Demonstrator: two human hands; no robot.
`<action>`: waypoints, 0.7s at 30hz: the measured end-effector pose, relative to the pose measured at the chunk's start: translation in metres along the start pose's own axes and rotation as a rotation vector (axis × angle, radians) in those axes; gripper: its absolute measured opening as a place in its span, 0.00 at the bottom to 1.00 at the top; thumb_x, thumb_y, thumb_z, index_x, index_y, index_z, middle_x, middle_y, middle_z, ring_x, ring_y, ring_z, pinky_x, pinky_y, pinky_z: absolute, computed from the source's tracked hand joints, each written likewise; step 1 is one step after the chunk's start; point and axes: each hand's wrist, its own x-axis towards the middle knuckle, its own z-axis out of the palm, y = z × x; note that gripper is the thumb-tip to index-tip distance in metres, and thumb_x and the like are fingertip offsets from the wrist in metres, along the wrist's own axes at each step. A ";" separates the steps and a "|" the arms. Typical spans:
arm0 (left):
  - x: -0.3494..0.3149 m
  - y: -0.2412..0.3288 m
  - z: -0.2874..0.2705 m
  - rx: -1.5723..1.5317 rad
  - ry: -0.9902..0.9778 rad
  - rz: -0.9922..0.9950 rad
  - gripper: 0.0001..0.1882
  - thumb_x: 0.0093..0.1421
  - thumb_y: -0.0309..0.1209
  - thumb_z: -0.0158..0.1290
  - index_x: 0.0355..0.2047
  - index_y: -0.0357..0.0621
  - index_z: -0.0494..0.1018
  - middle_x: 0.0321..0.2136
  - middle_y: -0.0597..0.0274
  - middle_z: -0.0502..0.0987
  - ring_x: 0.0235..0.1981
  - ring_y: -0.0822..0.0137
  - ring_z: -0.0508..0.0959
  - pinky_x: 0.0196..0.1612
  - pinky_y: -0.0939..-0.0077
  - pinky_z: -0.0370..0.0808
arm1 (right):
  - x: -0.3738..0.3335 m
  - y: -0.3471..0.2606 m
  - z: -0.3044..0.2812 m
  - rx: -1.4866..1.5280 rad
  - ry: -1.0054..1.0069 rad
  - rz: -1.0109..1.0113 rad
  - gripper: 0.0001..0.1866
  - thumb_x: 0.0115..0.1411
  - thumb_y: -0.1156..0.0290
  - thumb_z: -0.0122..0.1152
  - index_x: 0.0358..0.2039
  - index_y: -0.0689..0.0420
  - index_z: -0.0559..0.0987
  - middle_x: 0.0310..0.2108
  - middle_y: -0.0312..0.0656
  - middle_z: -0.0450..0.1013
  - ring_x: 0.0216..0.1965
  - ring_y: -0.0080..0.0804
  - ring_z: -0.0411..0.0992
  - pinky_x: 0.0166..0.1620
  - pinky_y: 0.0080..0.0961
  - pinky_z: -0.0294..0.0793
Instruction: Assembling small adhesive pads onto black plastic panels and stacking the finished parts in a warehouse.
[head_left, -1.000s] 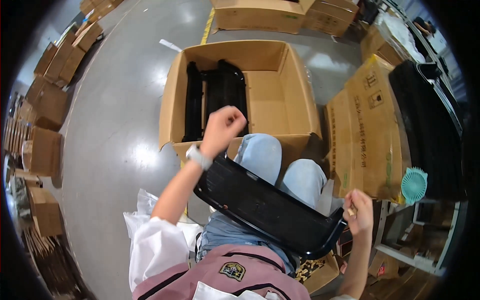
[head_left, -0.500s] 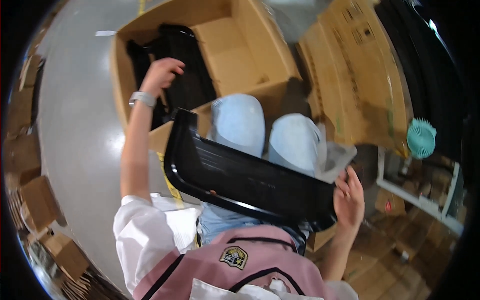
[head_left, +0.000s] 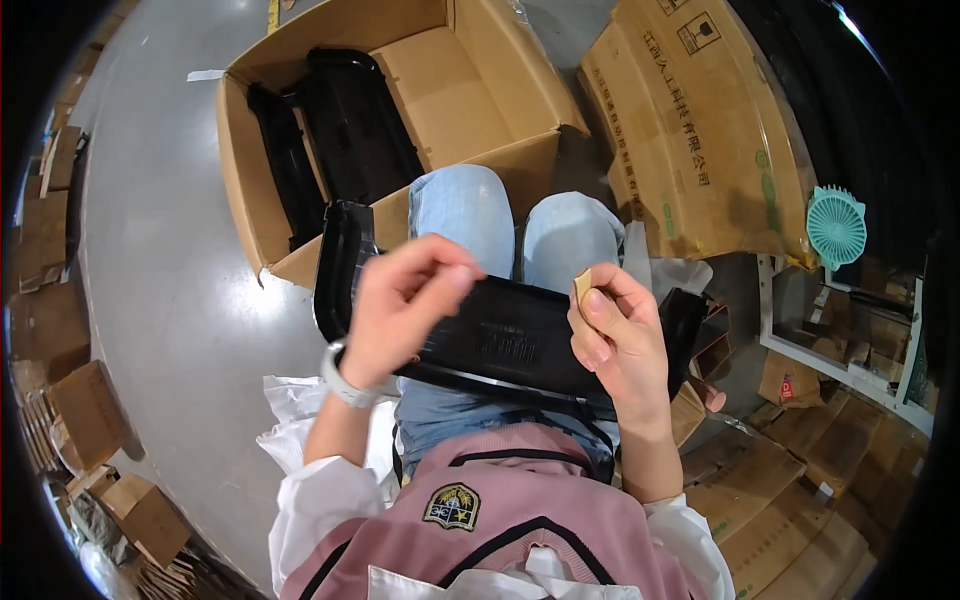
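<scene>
A long glossy black plastic panel (head_left: 500, 340) with an upturned left end rests across my thighs. Over its left part is my left hand (head_left: 405, 315), its fingers curled and thumb against the forefinger; anything between them is too small to make out. My right hand (head_left: 625, 345), above the panel's right part, pinches a small tan strip (head_left: 582, 287) upright between thumb and fingers. Neither hand clearly grips the panel. Beyond my knees, two similar black panels (head_left: 365, 125) lie in the left side of an open cardboard box (head_left: 450, 95).
Right of the box leans a large printed carton (head_left: 690, 130). A turquoise handheld fan (head_left: 836, 228) hangs beside a white metal frame (head_left: 850, 402) on the right. Flattened cardboard (head_left: 740, 475) is stacked at lower right, and more boxes (head_left: 90, 405) line the left edge.
My left hand has come back from over the box to above the panel. My right hand has left the panel's right end and moved inward, now showing the tan strip.
</scene>
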 end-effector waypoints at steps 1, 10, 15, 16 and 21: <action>-0.002 -0.001 0.014 -0.050 -0.052 -0.005 0.06 0.59 0.29 0.53 0.34 0.39 0.73 0.23 0.72 0.71 0.23 0.84 0.67 0.27 0.90 0.64 | -0.004 0.001 0.000 0.003 -0.004 -0.005 0.08 0.60 0.76 0.54 0.40 0.65 0.72 0.24 0.37 0.69 0.17 0.18 0.62 0.19 0.16 0.62; -0.019 0.002 0.077 0.092 0.029 0.142 0.07 0.57 0.25 0.54 0.26 0.37 0.68 0.14 0.73 0.66 0.16 0.85 0.60 0.18 0.88 0.55 | -0.042 0.003 0.001 -0.308 0.059 -0.170 0.12 0.61 0.72 0.54 0.41 0.67 0.74 0.24 0.37 0.71 0.18 0.16 0.64 0.20 0.13 0.61; -0.031 0.006 0.083 0.136 0.002 0.202 0.05 0.57 0.25 0.53 0.28 0.37 0.70 0.16 0.71 0.67 0.17 0.85 0.61 0.18 0.88 0.54 | -0.062 -0.001 0.000 -0.564 0.084 -0.192 0.08 0.59 0.75 0.56 0.37 0.66 0.76 0.25 0.34 0.71 0.20 0.13 0.63 0.23 0.10 0.59; -0.031 0.007 0.084 0.177 -0.011 0.224 0.04 0.56 0.25 0.54 0.27 0.37 0.70 0.17 0.71 0.68 0.17 0.85 0.61 0.18 0.88 0.54 | -0.062 0.000 -0.002 -0.560 0.083 -0.195 0.08 0.59 0.75 0.56 0.37 0.66 0.76 0.25 0.34 0.71 0.20 0.13 0.63 0.23 0.10 0.59; -0.033 0.013 0.084 0.276 -0.135 0.207 0.03 0.52 0.24 0.54 0.25 0.37 0.71 0.18 0.66 0.70 0.15 0.79 0.66 0.18 0.84 0.59 | -0.061 0.000 -0.006 -1.035 0.007 -0.600 0.05 0.54 0.79 0.59 0.32 0.64 0.75 0.23 0.38 0.71 0.21 0.22 0.67 0.24 0.15 0.63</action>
